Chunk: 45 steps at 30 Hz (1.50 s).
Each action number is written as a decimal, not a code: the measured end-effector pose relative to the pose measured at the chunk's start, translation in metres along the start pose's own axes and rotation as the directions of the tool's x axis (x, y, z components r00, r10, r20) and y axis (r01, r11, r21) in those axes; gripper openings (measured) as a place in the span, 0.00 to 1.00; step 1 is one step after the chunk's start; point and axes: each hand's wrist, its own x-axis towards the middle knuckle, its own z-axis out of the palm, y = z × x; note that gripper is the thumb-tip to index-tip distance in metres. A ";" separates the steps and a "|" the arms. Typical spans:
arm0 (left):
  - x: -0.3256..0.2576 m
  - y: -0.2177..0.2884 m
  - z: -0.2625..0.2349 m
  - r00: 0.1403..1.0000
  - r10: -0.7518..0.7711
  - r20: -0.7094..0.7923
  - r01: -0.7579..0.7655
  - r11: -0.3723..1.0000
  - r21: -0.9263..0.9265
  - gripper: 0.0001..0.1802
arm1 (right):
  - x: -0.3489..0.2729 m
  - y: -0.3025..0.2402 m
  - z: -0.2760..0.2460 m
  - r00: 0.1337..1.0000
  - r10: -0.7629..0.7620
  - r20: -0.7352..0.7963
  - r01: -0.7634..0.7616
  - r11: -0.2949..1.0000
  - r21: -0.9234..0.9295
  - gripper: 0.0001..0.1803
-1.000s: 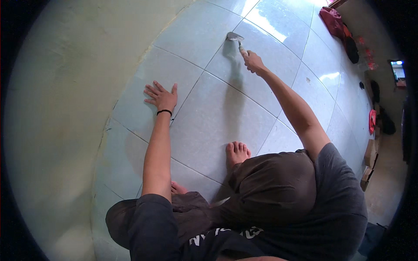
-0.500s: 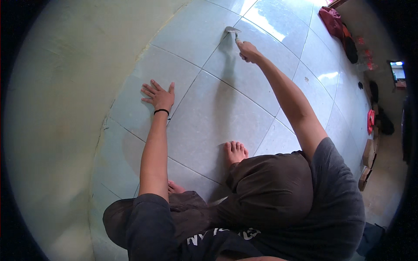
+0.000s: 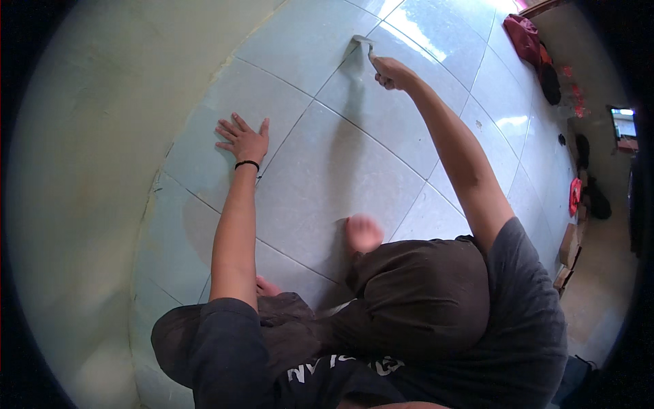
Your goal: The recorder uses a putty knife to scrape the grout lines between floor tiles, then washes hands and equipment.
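Observation:
My right hand [image 3: 394,73] reaches far forward with its fingers wrapped round the handle of a small trowel [image 3: 362,39]. The trowel's thin bent neck leads to a flat metal blade, which lies at or just over the joint between two pale tiles. Most of the handle is hidden in my grip. On the tiled floor [image 3: 340,163], my left hand [image 3: 244,140] rests palm down near the wall, fingers spread, holding nothing. A dark band circles that wrist.
The plastered wall [image 3: 88,150] rises along the left. My bare feet [image 3: 364,233] and bent knees are below. Along the right wall lie a dark red bag [image 3: 522,37], black objects [image 3: 597,199], a red item [image 3: 575,196] and cardboard pieces [image 3: 569,245].
My right hand and the trowel have tilted and moved slightly up the picture. The left hand stays flat on the tiles. My right foot has blurred with movement.

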 end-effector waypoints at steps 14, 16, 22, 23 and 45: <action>-0.002 -0.014 0.005 0.999 -0.026 0.035 0.026 1.000 0.006 0.52 | -0.026 0.003 0.032 0.995 0.025 0.096 -0.023 1.000 -0.017 0.26; -0.001 -0.003 0.001 1.000 0.000 0.021 0.000 1.000 -0.007 0.52 | -0.019 0.005 0.014 0.997 0.024 0.077 -0.029 0.998 0.060 0.24; -0.002 -0.005 0.002 1.000 -0.002 0.029 0.002 1.000 -0.007 0.52 | -0.020 -0.002 0.019 0.995 0.037 0.092 -0.039 0.999 0.025 0.24; 0.000 -0.018 0.005 0.999 -0.022 0.029 0.021 1.000 0.010 0.52 | -0.028 -0.002 0.032 0.993 0.014 0.121 -0.015 1.000 0.012 0.24; -0.002 0.001 -0.004 0.999 0.012 0.040 -0.012 1.000 -0.017 0.53 | 0.000 0.036 0.029 0.996 -0.006 0.092 0.001 0.998 0.058 0.26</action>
